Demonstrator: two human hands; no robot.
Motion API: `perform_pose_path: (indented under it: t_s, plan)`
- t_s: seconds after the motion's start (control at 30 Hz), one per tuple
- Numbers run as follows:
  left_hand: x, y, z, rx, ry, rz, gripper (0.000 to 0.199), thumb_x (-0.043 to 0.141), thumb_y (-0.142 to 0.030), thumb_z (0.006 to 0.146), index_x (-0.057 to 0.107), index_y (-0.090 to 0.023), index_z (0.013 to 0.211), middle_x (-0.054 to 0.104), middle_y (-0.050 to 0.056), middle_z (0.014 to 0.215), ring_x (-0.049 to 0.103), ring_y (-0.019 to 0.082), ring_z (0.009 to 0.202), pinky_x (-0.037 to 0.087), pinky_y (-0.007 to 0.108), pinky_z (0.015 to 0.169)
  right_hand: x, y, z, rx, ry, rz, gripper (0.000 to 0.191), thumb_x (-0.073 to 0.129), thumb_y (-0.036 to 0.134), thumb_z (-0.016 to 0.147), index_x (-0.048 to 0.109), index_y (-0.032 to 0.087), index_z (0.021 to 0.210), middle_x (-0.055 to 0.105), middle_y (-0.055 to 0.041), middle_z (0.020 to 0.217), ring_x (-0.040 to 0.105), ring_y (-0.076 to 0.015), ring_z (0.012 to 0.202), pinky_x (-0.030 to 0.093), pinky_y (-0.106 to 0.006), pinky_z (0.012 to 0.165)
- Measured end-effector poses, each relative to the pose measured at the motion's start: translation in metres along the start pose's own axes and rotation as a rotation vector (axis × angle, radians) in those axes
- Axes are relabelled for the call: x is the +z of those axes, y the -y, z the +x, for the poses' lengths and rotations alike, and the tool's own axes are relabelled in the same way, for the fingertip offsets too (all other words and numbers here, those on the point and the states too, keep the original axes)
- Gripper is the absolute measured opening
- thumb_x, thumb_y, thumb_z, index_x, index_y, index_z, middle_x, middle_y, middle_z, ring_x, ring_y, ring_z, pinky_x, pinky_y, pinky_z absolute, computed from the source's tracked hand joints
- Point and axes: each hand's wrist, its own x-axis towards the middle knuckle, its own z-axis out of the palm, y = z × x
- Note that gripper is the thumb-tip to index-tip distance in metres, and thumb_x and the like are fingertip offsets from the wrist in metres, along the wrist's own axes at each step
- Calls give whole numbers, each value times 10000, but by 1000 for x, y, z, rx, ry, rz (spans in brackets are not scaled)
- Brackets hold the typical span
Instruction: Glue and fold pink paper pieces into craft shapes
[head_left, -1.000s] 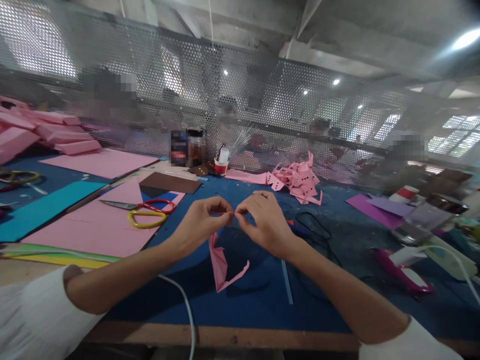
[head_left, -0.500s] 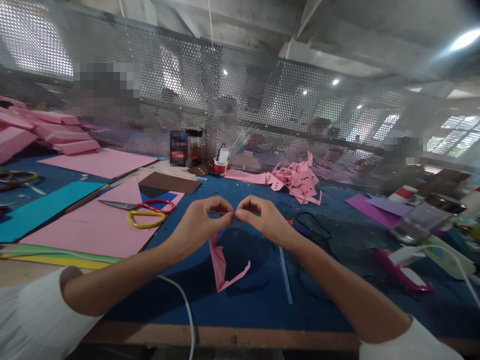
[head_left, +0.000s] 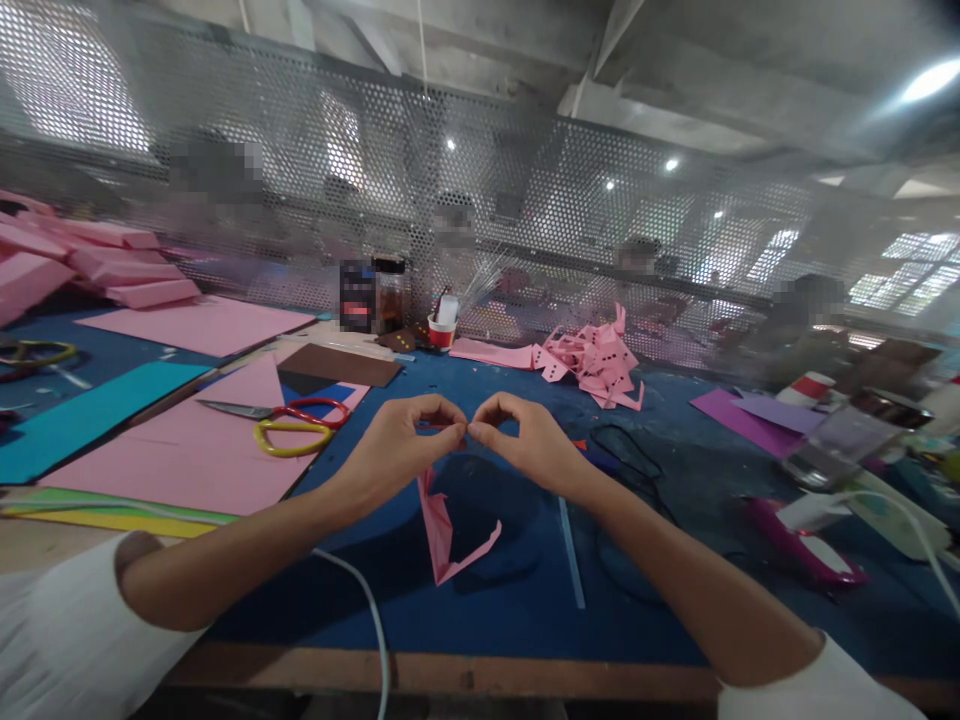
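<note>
Pinching one seemingly red piece [head_left: 433, 428], the left hand [head_left: 399, 438] sits beside the pinch-closed right hand [head_left: 538, 440], above one folded pink paper [head_left: 439, 532].

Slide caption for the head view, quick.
Left hand and right hand close together above folded pink paper, blue tabletop beneath.

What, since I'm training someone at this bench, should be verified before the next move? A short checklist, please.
- Left hand pinching a small reddish piece: ok.
- Right hand gripping that piece too: cannot tell.
- Folded pink paper below the hands joined to that piece: cannot tell.
- Scissors lying on the pink sheet, apart from both hands: ok.
- White cord apart from the folded pink paper: ok.
</note>
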Motion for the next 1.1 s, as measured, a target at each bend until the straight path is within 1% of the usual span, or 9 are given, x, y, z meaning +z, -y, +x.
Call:
perform_pose_path:
  t_s: [0.1, 0.17, 0.27, 0.33, 0.53, 0.7, 0.8, 0.97, 1.1]
  plan:
    - [-1, 1, 1, -9, 7, -20, 180, 663, -348, 797, 727, -180, 798, 737, 6, 758, 686, 188, 755, 504, 285, 725, 1, 2, -1, -55, -32, -59, 54, 682, 246, 938, 691, 193, 942, 721, 4, 888, 669, -148, 841, 488, -263, 794]
    - [-1, 2, 1, -12, 15, -30, 196, 659, -362, 798, 727, -178, 803, 738, 10, 760, 689, 192, 753, 508, 292, 725, 1, 2, -1, -124, -49, -127, 38, 685, 236, 946, 697, 200, 943, 724, 4, 884, 669, -149, 831, 476, -267, 795]
    - [-2, 4, 1, -13, 25, -29, 187, 655, -351, 803, 729, -180, 790, 741, 11, 748, 687, 195, 759, 501, 296, 733, 2, 1, -2, -241, -94, -280, 47, 696, 249, 955, 698, 214, 923, 721, 6, 871, 656, -164, 842, 431, -311, 867]
    - [-3, 5, 1, -12, 26, -23, 168, 660, -332, 801, 730, -181, 779, 744, 11, 741, 687, 196, 767, 495, 297, 743, 3, 1, -3, -286, -115, -363, 56, 691, 259, 965, 691, 219, 925, 716, 5, 879, 642, -176, 868, 392, -342, 924]
    - [-1, 5, 3, -14, 26, -36, 185, 666, -356, 810, 726, -182, 793, 753, 13, 760, 693, 198, 768, 500, 299, 740, 4, -2, -4, -312, -109, -404, 63, 661, 243, 986, 646, 205, 938, 697, -2, 892, 621, -178, 872, 381, -340, 924]
    - [-1, 4, 2, -17, 32, -57, 187, 668, -361, 814, 720, -184, 784, 750, 8, 753, 693, 192, 776, 499, 293, 758, 4, -2, -3, -361, -113, -478, 134, 591, 263, 1026, 625, 195, 916, 695, -32, 898, 607, -201, 887, 376, -380, 955]
    - [-2, 4, 2, -25, 27, -69, 194, 669, -367, 818, 714, -182, 779, 744, 7, 747, 690, 186, 771, 495, 283, 746, 2, -2, -1, -317, -103, -375, 145, 590, 294, 1029, 643, 202, 929, 701, -21, 893, 624, -187, 877, 399, -361, 933]
    - [-3, 2, 2, -40, 6, -86, 195, 673, -371, 818, 707, -181, 792, 735, 7, 742, 689, 182, 766, 495, 275, 740, -1, -1, 0, -140, -21, -71, 209, 520, 315, 1053, 676, 204, 970, 727, -19, 955, 675, -161, 924, 471, -285, 843]
    - [-3, 0, 2, -48, 3, -102, 198, 677, -376, 817, 704, -182, 791, 732, 6, 736, 688, 178, 752, 500, 271, 733, -1, -2, -1, -89, -30, -27, 98, 625, 273, 983, 692, 202, 995, 722, -1, 953, 669, -149, 907, 482, -268, 852]
